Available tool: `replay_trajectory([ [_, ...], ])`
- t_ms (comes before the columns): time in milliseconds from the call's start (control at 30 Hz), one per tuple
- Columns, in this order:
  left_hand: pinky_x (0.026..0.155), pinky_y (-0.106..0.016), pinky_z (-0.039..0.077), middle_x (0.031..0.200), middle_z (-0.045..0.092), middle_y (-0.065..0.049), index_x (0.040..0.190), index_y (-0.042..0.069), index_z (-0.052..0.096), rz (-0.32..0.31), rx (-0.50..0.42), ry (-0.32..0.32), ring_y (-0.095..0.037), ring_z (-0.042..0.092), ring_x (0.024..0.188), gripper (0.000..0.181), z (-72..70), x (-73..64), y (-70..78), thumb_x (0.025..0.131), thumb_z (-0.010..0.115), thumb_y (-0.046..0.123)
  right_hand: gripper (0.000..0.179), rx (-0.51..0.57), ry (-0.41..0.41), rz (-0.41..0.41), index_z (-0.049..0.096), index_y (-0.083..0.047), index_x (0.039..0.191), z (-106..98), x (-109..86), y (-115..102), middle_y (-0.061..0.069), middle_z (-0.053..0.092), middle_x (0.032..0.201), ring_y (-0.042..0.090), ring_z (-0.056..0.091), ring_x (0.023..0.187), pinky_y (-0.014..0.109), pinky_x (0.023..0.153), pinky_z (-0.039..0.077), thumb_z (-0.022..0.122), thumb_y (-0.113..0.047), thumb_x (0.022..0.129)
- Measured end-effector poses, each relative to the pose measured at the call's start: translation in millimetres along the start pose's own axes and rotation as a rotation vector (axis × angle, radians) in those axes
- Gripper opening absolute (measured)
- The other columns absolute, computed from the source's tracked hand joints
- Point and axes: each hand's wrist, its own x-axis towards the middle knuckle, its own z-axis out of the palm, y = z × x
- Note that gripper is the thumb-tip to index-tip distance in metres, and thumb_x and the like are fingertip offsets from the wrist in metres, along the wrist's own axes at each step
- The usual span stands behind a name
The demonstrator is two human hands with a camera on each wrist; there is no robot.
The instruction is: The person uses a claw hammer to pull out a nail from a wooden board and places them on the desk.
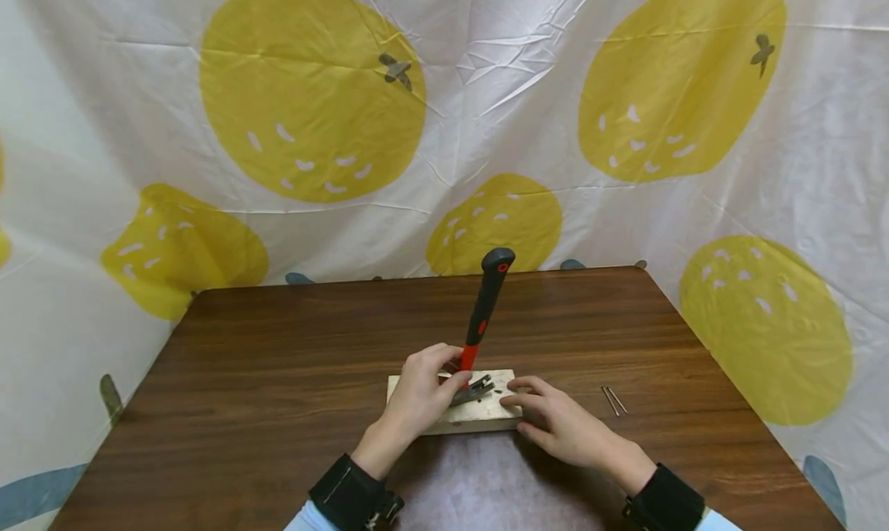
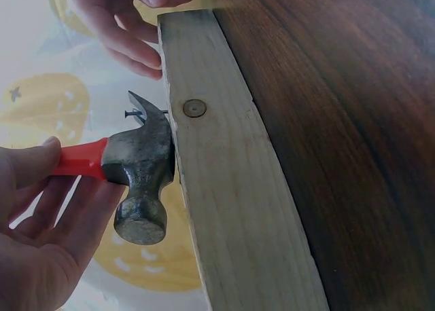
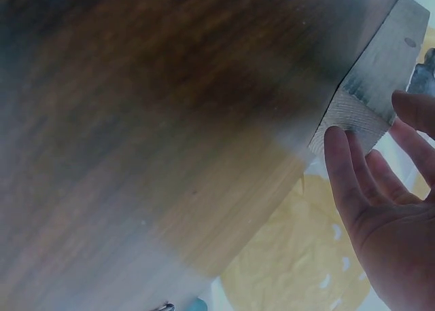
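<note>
A claw hammer (image 1: 489, 295) with a black and red handle stands handle-up, its head down at the top face of a pale wooden block (image 1: 479, 425). My left hand (image 1: 415, 396) holds the red lower handle between thumb and fingers. In the left wrist view a nail (image 2: 129, 113) sticks out from the block, between the claws of the hammer head (image 2: 141, 165). At the block's right end is my right hand (image 1: 564, 427), fingers loosely bent and gripping nothing. The right wrist view shows its fingertips (image 3: 334, 134) close by the end grain; contact is unclear.
Two loose nails (image 1: 614, 400) lie on the brown wooden table (image 1: 292, 377), right of my right hand. A round mark (image 2: 194, 108) shows on the block's side. Behind the table hangs a white curtain (image 1: 479, 130) with yellow fruit prints.
</note>
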Motion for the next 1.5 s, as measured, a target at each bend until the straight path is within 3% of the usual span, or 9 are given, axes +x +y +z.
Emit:
replay_trajectory([
  [333, 0.071, -0.029, 0.061, 0.098, 0.069, -0.006, 0.107, -0.003, 0.073, 0.004, -0.069, 0.031, -0.021, 0.070, 0.090, 0.020, -0.3, -5.7, -3.0, 0.088, 0.077, -0.006, 0.039, -0.005, 0.015, -0.007, 0.065, -0.008, 0.133, 1, -0.1, 0, 0.018, 0.052, 0.142, 0.035, 0.057, 0.125, 0.052, 0.096, 0.052, 0.072, -0.006, 0.095],
  [567, 0.072, -0.023, 0.059, 0.098, 0.069, -0.004, 0.107, 0.000, 0.072, 0.002, -0.054, 0.044, -0.018, 0.070, 0.090, 0.021, -0.5, -8.6, -5.7, 0.088, 0.078, -0.005, 0.040, -0.008, 0.029, -0.022, 0.065, -0.008, 0.134, 2, -1.0, 1, 0.018, 0.052, 0.142, 0.036, 0.057, 0.125, 0.053, 0.096, 0.052, 0.073, -0.004, 0.094],
  [1200, 0.072, -0.025, 0.060, 0.097, 0.068, -0.006, 0.105, 0.002, 0.069, 0.024, -0.015, 0.055, -0.020, 0.072, 0.087, 0.018, -2.9, -12.3, -9.0, 0.090, 0.076, -0.004, 0.042, -0.012, 0.038, -0.020, 0.064, -0.008, 0.134, 4, -1.3, 0, 0.017, 0.053, 0.142, 0.033, 0.057, 0.126, 0.053, 0.097, 0.051, 0.073, -0.004, 0.094],
  [1500, 0.071, -0.023, 0.059, 0.098, 0.069, -0.003, 0.107, 0.004, 0.070, -0.023, -0.054, 0.079, -0.018, 0.072, 0.088, 0.020, -4.7, -14.6, -10.7, 0.090, 0.076, -0.003, 0.043, -0.006, 0.031, -0.021, 0.063, -0.009, 0.136, 4, -0.7, 1, 0.016, 0.051, 0.143, 0.034, 0.056, 0.126, 0.052, 0.096, 0.052, 0.073, -0.004, 0.094],
])
